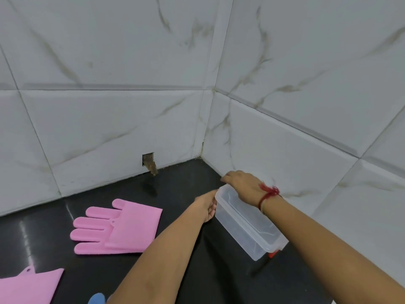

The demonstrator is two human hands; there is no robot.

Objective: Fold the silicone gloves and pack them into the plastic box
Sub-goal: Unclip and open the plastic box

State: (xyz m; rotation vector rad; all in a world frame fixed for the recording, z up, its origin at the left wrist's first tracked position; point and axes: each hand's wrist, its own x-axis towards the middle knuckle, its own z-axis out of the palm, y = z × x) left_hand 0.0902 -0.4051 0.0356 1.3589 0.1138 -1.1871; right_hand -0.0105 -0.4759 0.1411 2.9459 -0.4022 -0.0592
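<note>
A clear plastic box (247, 229) with its lid on stands on the black counter near the right wall. My left hand (207, 206) grips the box's far left end. My right hand (243, 185) lies over the far end of the lid, fingers curled on its edge. A pink silicone glove (122, 227) lies flat on the counter left of the box, fingers pointing left. Part of a second pink glove (30, 286) shows at the bottom left corner.
White marble-look tiled walls meet in a corner (203, 128) behind the box. A small broken hole (149, 163) is in the back wall at counter level. A red item (273, 253) peeks out beside the box's near end. Something blue (97, 299) shows at the bottom edge.
</note>
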